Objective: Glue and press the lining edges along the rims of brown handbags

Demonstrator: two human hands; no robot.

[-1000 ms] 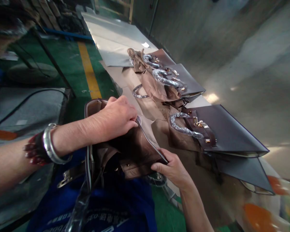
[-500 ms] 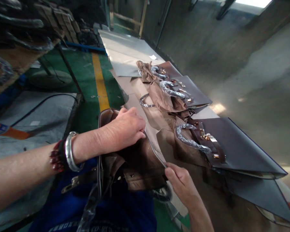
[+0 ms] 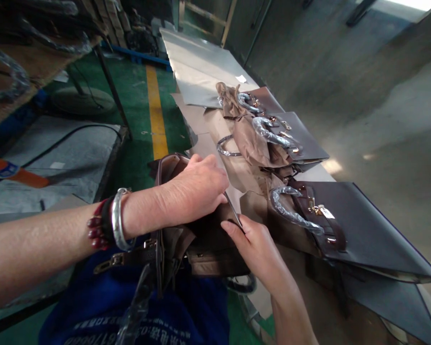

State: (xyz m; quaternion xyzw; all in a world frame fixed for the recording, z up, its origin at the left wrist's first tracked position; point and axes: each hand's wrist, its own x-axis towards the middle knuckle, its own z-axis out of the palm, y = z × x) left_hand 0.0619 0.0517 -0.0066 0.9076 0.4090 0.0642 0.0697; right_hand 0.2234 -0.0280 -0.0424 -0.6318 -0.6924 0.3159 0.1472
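A brown handbag [image 3: 211,266] is held open against my blue apron [image 3: 187,311], its lining facing up. My left hand [image 3: 201,189] reaches across the bag's mouth, fingers closed on the far top edge. Lower along that same edge, my right hand [image 3: 253,239] pinches the rim between thumb and fingers. The left fingertips are partly hidden behind the hand. A plastic-wrapped handle [image 3: 136,302] hangs down in front of the apron, and a strap with a metal clasp [image 3: 115,261] sticks out to the left.
Several finished-looking handbags lie on the paper-covered table, the nearest a dark handbag [image 3: 366,225] with a wrapped handle [image 3: 294,211]. Crumpled brown paper [image 3: 251,139] sits among them. On the left are a low platform [image 3: 82,158], an orange-handled tool [image 3: 17,172] and a shelf [image 3: 53,72].
My right hand has slid up along the bag's edge, closer to my left hand. The view has shifted slightly, and my left hand keeps its hold.
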